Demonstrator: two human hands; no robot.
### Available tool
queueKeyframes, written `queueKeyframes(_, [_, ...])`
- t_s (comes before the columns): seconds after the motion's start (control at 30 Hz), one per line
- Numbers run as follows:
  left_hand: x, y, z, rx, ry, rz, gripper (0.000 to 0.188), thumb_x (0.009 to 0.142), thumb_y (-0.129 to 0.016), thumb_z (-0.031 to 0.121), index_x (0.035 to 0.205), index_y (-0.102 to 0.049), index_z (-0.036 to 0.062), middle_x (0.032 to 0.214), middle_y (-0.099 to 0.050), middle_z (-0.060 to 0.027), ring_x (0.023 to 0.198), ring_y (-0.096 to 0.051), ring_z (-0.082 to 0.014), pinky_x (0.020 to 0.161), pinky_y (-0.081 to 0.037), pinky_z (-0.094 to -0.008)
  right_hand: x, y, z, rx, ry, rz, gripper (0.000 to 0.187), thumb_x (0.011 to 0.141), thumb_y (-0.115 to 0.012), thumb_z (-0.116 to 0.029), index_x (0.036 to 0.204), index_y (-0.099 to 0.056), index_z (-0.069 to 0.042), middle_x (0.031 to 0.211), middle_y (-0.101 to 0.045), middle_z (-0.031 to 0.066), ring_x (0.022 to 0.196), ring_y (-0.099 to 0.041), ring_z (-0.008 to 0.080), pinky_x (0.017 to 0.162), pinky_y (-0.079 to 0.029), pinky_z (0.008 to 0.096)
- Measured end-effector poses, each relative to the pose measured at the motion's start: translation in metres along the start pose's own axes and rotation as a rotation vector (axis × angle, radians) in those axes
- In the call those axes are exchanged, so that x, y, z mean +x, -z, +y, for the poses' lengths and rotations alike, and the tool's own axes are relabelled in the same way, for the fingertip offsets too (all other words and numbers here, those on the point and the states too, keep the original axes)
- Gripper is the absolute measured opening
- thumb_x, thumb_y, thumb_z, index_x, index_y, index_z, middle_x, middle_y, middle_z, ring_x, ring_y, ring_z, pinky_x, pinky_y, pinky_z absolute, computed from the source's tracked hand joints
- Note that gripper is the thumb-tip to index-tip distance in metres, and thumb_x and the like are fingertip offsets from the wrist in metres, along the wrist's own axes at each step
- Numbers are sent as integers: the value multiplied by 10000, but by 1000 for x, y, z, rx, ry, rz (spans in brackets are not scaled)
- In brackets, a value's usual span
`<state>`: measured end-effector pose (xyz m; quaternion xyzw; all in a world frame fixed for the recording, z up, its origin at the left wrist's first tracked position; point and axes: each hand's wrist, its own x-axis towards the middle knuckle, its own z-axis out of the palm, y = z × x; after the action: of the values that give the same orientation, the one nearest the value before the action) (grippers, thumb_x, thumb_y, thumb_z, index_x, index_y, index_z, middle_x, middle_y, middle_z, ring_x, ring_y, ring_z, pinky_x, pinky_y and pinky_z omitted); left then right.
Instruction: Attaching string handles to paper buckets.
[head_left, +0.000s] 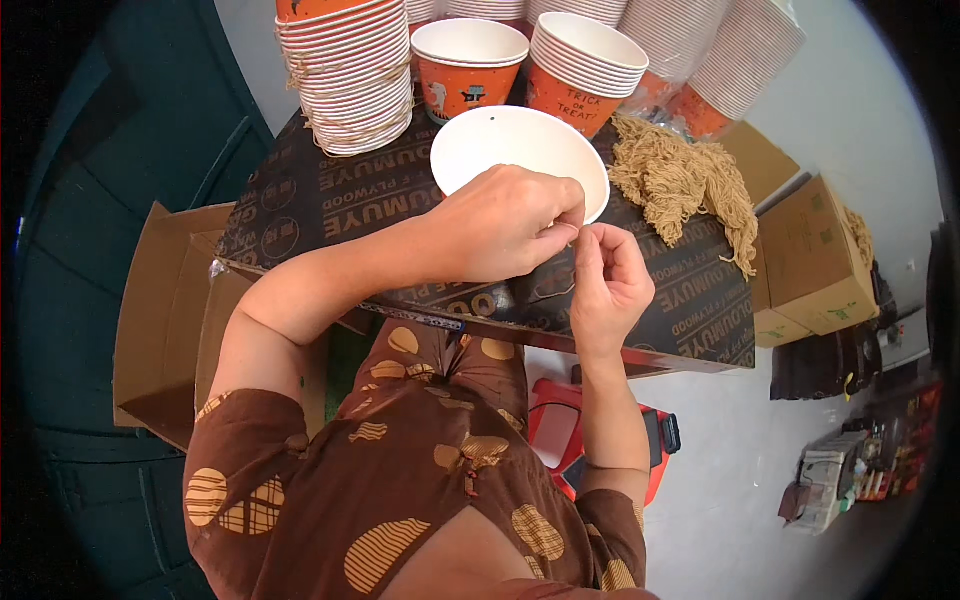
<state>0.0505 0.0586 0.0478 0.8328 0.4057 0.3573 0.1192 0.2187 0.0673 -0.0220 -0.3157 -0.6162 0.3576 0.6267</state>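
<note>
A white-lined paper bucket (500, 140) lies tilted with its mouth toward me, a small dark hole showing near its far rim. My left hand (515, 222) reaches across the bucket's near side, thumb and forefinger pinched at the rim. Close beside it, my right hand (612, 285) is also closed in a pinch, the fingertips of both hands almost touching. Between and below them a thin strand of twine (552, 290) can be partly made out; the fingers hide most of it. A loose heap of tan twine (685, 180) lies to the right of the bucket.
Orange-printed paper buckets stand behind: a tall stack with twine handles (345, 90), a pair (470, 85) and a short stack (580, 85). The dark plywood table (390, 215) ends near my lap. Cardboard boxes (815, 255) stand right, an open carton (165, 320) left, a red stool (555, 425) below.
</note>
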Motion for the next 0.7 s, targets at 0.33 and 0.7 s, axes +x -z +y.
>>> queueKeyframes(0.33, [3, 0, 0, -27, 28, 6, 101, 867, -662, 65, 919, -662, -22, 795, -696, -174, 704, -704, -278, 624, -537, -336, -5, 1, -2, -104, 109, -37, 54, 889, -681, 35, 942, -673, 30, 700, -523, -34, 596, -414, 21, 546, -354, 192])
queueKeyframes(0.7, [5, -4, -2, -51, 14, 41, 87, 873, -626, 10, 953, -638, -22, 788, -691, -167, 727, -710, -280, 653, -536, -338, -3, 7, 6, 151, -49, -77, 66, 928, -656, 18, 990, -673, 28, 746, -510, -90, 622, -377, -8, 549, -303, 167])
